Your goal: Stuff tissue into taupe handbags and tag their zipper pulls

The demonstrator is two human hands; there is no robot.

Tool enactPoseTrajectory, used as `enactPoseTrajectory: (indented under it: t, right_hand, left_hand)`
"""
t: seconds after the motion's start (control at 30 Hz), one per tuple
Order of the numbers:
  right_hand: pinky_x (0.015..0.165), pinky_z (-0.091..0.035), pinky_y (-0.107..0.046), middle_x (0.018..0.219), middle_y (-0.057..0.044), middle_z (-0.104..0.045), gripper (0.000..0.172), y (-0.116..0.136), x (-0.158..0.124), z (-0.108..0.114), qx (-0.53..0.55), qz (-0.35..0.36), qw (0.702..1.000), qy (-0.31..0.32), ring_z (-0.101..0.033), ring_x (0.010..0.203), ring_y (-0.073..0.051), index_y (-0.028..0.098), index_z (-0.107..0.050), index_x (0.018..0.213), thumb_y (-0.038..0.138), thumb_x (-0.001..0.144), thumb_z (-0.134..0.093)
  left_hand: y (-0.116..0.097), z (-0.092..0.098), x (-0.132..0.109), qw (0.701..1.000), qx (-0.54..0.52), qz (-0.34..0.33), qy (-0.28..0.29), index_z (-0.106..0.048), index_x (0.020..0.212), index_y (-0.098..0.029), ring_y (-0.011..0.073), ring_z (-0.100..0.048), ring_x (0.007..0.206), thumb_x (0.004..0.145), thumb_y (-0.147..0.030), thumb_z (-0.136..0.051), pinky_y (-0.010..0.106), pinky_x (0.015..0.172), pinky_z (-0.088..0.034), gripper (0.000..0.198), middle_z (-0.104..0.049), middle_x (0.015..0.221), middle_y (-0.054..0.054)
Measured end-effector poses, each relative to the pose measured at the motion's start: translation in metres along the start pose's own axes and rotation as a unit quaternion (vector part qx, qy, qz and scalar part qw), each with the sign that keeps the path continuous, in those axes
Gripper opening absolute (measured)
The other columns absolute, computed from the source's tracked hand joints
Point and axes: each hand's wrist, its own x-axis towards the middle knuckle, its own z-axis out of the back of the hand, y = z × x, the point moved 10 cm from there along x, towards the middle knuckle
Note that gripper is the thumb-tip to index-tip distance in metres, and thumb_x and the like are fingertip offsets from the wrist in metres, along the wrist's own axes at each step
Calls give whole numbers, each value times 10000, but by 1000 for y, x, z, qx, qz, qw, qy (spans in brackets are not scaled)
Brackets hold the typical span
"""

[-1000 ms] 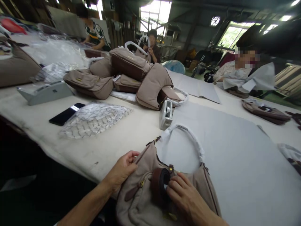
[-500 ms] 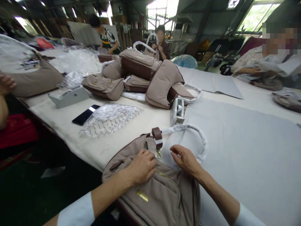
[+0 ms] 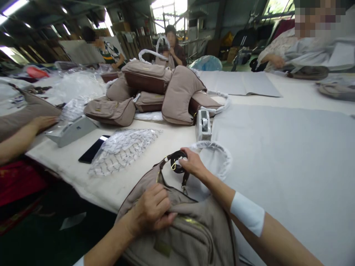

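A taupe fabric handbag (image 3: 191, 232) lies at the near table edge, right under me. My left hand (image 3: 151, 210) is closed, pinching the bag's top edge near a gold zipper. My right hand (image 3: 192, 164) is closed on the rolled dark brown strap (image 3: 175, 160), holding it above the bag's end. Its handle (image 3: 219, 155), wrapped in white paper, loops on the table just beyond my right hand.
A tape dispenser (image 3: 203, 125) stands past the handle. A pile of taupe bags (image 3: 155, 92) fills the table's middle. A black phone (image 3: 93, 149) and clear patterned wrap (image 3: 124, 147) lie left. A co-worker's hand (image 3: 41, 122) rests far left; other people sit opposite. Grey paper sheet (image 3: 277, 155) covers the right.
My left hand has slid down from the bag's end to grip its top edge. My right hand has moved up and taken hold of the rolled brown strap. The view has shifted right.
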Motion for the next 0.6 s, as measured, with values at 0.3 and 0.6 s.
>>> enactPoseTrajectory:
  t: [0.3, 0.6]
  right_hand:
    - [752, -429, -317, 984, -125, -634, 300, -25, -39, -12, -38, -5, 999, 39, -594, 882, -238, 132, -585, 1078, 296, 826, -571]
    - [867, -410, -373, 1145, -135, -590, 347, 13, -67, -7, -47, 164, 985, -26, -528, 1009, -253, 153, -558, 1170, 369, 905, -504]
  left_hand:
    - [25, 39, -36, 996, -25, 67, -55, -542, 930, -163, 239, -527, 828, 885, -260, -441, 411, 761, -438, 147, -597, 857, 118]
    - [2, 9, -73, 998, -13, 48, -28, -487, 596, -188, 181, -384, 571, 941, -280, -271, 325, 546, -331, 417, -427, 535, 42]
